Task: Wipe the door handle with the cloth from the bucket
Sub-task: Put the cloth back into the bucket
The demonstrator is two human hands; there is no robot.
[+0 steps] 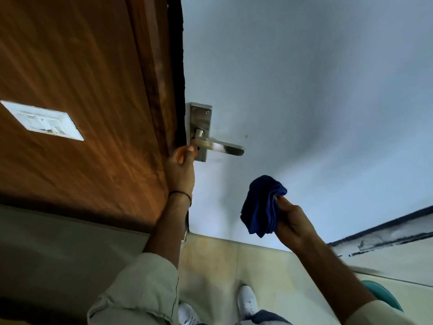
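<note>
A steel lever door handle (pixel 225 146) on a metal backplate (pixel 201 118) is fixed to a pale blue door, with its lever pointing right. My left hand (pixel 180 170) reaches up to the door's edge, fingertips touching the base of the handle near the spindle. My right hand (pixel 293 224) is lower and to the right, pinching a folded dark blue cloth (pixel 261 205) that hangs apart from the handle. A teal bucket rim (pixel 382 295) shows at the lower right, mostly hidden by my right forearm.
A brown wooden panel (pixel 82 90) with a white switch plate (pixel 43 120) fills the left. Beige floor tiles (pixel 225 263) lie below, with my white shoes (pixel 247 301) on them. A dark-edged skirting strip (pixel 386 231) runs along the right.
</note>
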